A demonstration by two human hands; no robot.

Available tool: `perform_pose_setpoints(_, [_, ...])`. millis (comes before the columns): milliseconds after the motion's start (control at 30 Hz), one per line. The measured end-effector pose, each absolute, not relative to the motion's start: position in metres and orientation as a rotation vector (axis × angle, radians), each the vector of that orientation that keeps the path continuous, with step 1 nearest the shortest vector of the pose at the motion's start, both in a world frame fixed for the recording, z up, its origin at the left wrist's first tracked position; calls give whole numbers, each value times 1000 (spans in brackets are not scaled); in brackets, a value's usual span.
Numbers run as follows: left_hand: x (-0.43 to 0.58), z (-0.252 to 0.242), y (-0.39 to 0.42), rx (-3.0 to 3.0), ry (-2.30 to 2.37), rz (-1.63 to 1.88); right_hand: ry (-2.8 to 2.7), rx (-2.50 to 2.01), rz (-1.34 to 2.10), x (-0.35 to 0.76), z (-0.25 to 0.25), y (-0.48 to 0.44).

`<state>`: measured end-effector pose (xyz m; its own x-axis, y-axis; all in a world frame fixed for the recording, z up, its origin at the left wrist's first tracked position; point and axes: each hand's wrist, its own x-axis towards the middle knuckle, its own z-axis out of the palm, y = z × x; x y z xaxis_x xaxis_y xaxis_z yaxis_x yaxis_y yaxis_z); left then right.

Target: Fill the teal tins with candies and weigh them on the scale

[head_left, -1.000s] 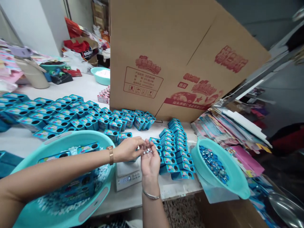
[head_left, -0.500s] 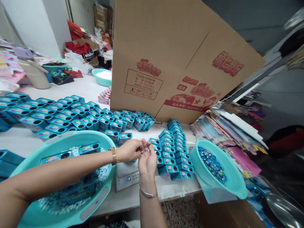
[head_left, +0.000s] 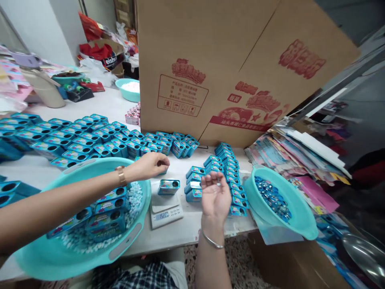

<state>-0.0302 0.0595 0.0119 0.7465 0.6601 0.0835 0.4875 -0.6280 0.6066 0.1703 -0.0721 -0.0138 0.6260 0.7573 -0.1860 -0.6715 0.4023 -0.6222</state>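
Note:
My left hand [head_left: 153, 165] reaches over the table with its fingers curled down around a small blue tin [head_left: 164, 171], mostly hidden under them. Palm up, my right hand [head_left: 215, 196] is cupped, and a small white pellet [head_left: 218, 184] shows near its fingertips. Between the hands, a blue tin with a round dark hole on top [head_left: 169, 187] stands on a white digital scale [head_left: 167, 217] with a lit display. Left of the scale, a turquoise basin [head_left: 143, 200] holds pale blue pellets [head_left: 134, 198] and several tins, with my left forearm across it.
Rows of blue tins [head_left: 81, 140] stand at the back left, and more tins [head_left: 227, 164] behind my right hand. A turquoise basin of shiny blue pieces [head_left: 300, 224] sits on the right. One large cardboard box [head_left: 222, 52] blocks the back.
My hands have moved apart: the left back toward the tins behind the scale, the right to the right. The tin on the scale has come into sight, and the display's number has changed.

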Motion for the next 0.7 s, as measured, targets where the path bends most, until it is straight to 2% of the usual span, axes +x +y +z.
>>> perform_pose_setpoints(133, [-43, 9, 52, 2427, 895, 323, -181, -828, 743, 194, -27, -92])
perform_pose_setpoints(300, [-40, -8, 41, 2592, 842, 240, 8, -898, 774, 205, -60, -107])
perform_pose_setpoints(433, [-33, -19, 37, 2680, 799, 213, 100, -871, 798, 203, -65, -107])
perform_pose_setpoints(700, [-11, -40, 33, 2699, 783, 73, -378, -963, 875, 144, -55, -59])
